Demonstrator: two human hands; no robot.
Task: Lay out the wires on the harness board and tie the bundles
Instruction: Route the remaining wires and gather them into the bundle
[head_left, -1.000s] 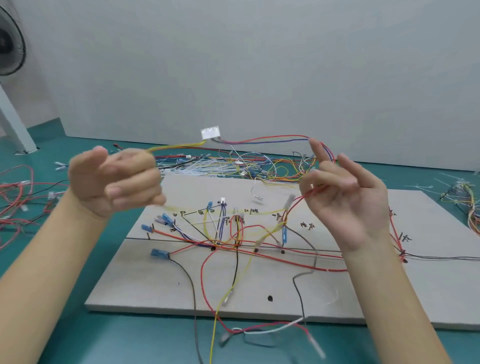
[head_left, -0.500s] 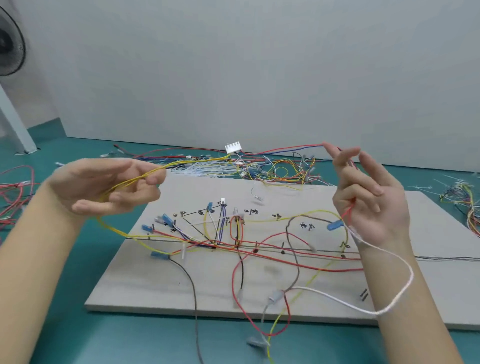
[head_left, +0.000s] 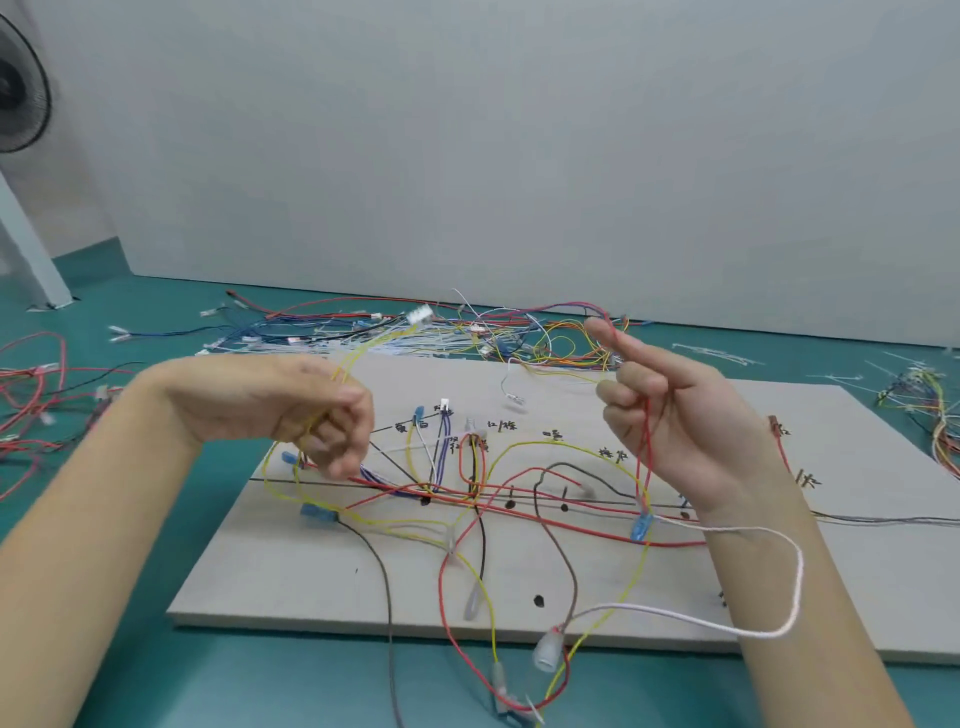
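Observation:
The grey harness board (head_left: 779, 582) lies on the teal table with red, yellow, black and purple wires spread over its marked lines. My left hand (head_left: 306, 410) hovers above the board's left part, fingers curled round yellow wires (head_left: 358, 353) that run up to a white connector (head_left: 420, 314). My right hand (head_left: 675, 415) is raised over the board's right part, palm toward me, fingers curled round a red wire (head_left: 645, 457) that drops to a blue terminal (head_left: 641, 526). A white wire (head_left: 779, 613) loops round my right wrist.
A heap of loose coloured wires (head_left: 519, 338) lies behind the board. More red wires (head_left: 31, 405) lie at the left and a wire bundle (head_left: 930, 405) at the right edge. A fan (head_left: 18, 98) stands at the far left. Wire ends hang over the board's front edge.
My left hand turned over and moved right and down over the board, still holding the yellow wires. My right hand lowered slightly; the red wire with its blue terminal now hangs lower.

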